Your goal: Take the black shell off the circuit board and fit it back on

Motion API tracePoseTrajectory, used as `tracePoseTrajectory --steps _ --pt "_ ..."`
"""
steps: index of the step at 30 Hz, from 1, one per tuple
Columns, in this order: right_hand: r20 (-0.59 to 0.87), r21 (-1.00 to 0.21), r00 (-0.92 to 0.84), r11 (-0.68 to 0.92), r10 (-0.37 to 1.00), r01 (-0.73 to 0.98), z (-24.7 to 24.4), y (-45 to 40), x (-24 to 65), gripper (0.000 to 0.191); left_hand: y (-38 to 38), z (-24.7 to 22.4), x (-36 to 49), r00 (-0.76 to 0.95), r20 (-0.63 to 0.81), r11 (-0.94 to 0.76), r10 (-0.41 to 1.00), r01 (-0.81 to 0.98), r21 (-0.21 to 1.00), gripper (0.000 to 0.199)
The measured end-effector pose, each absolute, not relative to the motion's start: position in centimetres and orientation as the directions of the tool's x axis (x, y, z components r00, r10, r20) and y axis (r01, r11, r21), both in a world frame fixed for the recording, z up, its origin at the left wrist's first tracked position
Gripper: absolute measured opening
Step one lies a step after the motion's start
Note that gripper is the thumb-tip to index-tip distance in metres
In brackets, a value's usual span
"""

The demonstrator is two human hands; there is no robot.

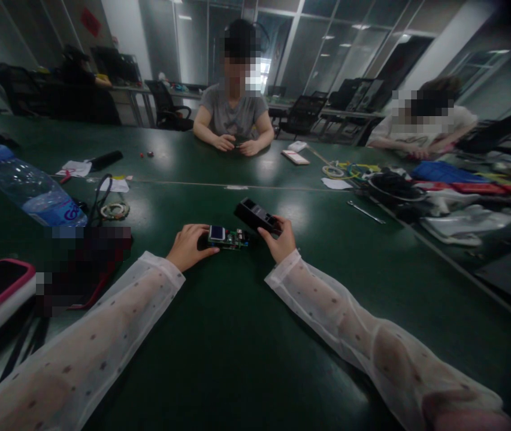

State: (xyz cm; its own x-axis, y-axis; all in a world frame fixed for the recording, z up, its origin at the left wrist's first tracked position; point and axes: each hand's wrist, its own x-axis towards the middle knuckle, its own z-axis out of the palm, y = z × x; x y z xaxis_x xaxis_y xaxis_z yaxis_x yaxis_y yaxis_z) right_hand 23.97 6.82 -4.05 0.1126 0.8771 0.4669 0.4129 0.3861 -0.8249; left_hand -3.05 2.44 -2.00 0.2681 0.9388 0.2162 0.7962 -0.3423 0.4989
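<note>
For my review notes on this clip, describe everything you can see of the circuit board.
The circuit board is a small, narrow green board with a light-framed, dark screen at its left end and small components crowded along the rest. It looks bare, with no casing around it. It lies roughly sideways, screen up, above the green table. The left hand grips its screen end between thumb and fingers. The right hand is not on it. Whether it touches the table is unclear, and any markings are too small to read.
</note>
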Motion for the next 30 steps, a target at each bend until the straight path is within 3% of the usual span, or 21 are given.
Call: tracePoseTrajectory --steps 4,8,30 --pt "0.532 -0.81 -0.003 0.509 0.847 0.292 -2.8 5.7 23.1 0.053 2.4 -2.1 -3.0 0.263 0.229 -0.344 0.937 0.801 0.489 0.05" --pt "0.559 -0.767 -0.13 0.57 0.819 0.295 -2.2 4.8 22.6 0.052 2.3 -2.0 -2.9 0.258 0.225 -0.337 0.94 0.807 0.484 0.051" --pt "0.491 -0.717 -0.387 0.615 0.78 0.329 -2.3 4.5 22.5 0.054 2.4 -2.2 -2.9 0.237 0.227 -0.322 0.945 0.804 0.5 0.056"
